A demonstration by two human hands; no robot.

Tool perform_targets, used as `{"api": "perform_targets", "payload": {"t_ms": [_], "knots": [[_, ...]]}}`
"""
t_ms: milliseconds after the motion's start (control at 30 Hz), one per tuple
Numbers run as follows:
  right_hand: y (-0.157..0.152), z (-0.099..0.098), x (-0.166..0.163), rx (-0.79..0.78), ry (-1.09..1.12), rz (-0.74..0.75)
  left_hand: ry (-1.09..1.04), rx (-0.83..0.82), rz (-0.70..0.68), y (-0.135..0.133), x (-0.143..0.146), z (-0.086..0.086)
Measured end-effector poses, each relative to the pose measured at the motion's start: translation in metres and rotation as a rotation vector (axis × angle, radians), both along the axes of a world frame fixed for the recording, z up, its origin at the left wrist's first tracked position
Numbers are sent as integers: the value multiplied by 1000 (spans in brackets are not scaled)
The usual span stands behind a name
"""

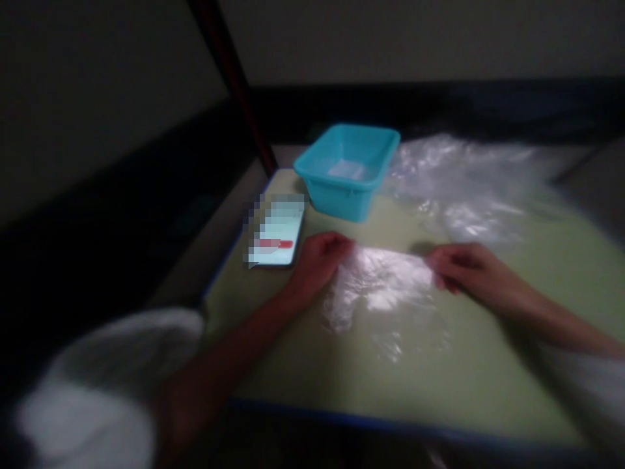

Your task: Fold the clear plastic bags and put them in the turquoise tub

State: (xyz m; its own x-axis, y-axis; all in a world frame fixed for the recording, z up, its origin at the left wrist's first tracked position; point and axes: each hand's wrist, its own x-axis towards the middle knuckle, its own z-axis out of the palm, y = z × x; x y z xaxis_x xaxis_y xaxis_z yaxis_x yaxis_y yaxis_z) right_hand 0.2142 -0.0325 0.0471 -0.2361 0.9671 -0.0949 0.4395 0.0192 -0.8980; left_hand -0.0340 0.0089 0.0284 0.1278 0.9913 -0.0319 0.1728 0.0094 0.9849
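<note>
A clear plastic bag lies flat on the pale green table between my hands. My left hand has its fingers curled over the bag's left top corner. On the right top corner, my right hand pinches the bag's edge with closed fingers. The picture is dim and blurred.
A turquoise plastic tub stands behind the bag, with something pale inside. A lit phone lies left of my left hand. A heap of clear plastic bags sits at the back right. A dark red pole rises at the table's far left corner.
</note>
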Motion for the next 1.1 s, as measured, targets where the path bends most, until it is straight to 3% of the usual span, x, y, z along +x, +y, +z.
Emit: {"api": "perform_targets", "payload": {"t_ms": [333, 500, 600, 700, 867, 933, 1100], "knots": [[0, -3, 1, -5, 17, -16, 86, 24, 51, 0, -2, -3], [1, -3, 2, 5, 11, -14, 50, -16, 1, 2, -3, -1], [1, -3, 3, -6, 8, -42, 45, -138, -85, 2, -7, 3], [1, -2, 4, -19, -11, -53, 103, -242, -253, 2, -14, 6], [6, 1, 8, -53, -19, -20, 141, -289, -457, 0, -21, 4], [7, 2, 13, -112, -22, 23, 134, -269, -420, 1, -19, 2], [-5, 10, 24, -438, -84, 310, 116, 35, -15, 5, -6, 0]]}}
